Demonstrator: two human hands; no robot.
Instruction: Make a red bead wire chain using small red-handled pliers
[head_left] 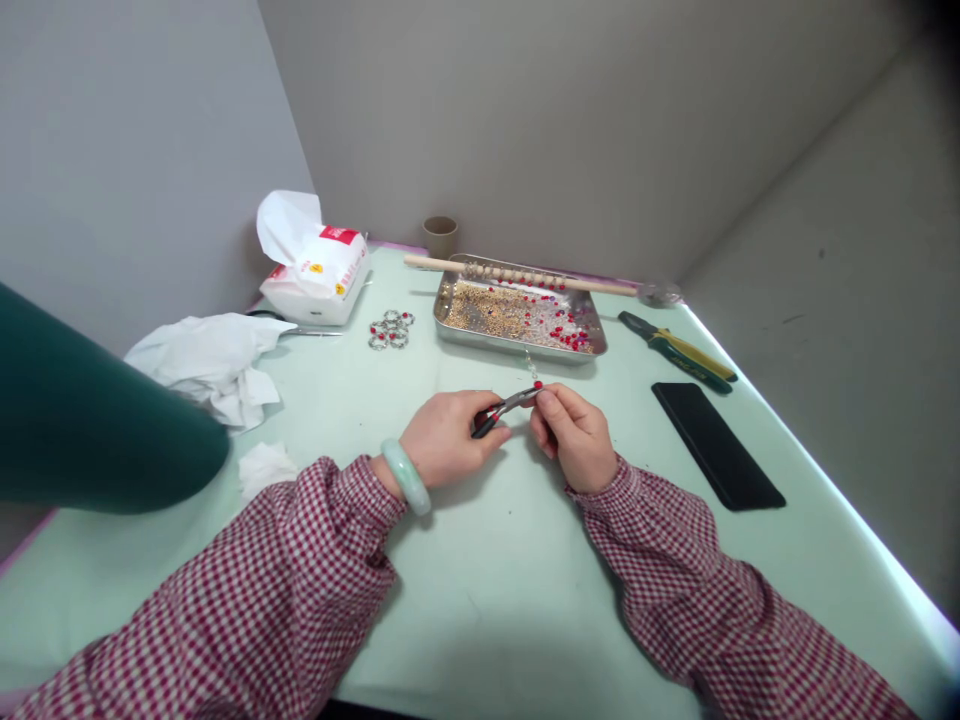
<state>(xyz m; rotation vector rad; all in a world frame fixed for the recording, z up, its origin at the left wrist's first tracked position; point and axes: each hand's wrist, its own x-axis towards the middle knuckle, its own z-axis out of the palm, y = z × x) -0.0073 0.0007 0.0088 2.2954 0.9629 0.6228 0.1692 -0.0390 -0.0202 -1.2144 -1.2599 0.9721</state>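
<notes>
My left hand (450, 437) is closed round a pair of small pliers (517, 400) with dark handles. Their jaws reach across to my right hand (576, 432), whose thumb and finger pinch a small red bead (538, 384) at the tip of the jaws. A short beaded strand (531, 362) shows just beyond the red bead; how it is joined is too small to tell. Behind my hands stands a metal tray (517, 350) of gold, clear and red beads. Several finished-looking rings with red beads (391, 330) lie to its left.
A wooden stick (615, 287) strung with small rings rests across the tray. Green-handled pliers (679, 352) and a black flat case (716, 445) lie right. Left are a tissue pack (322, 280), crumpled tissue (210, 365) and a dark green cylinder (97, 420). A cup (440, 238) stands behind.
</notes>
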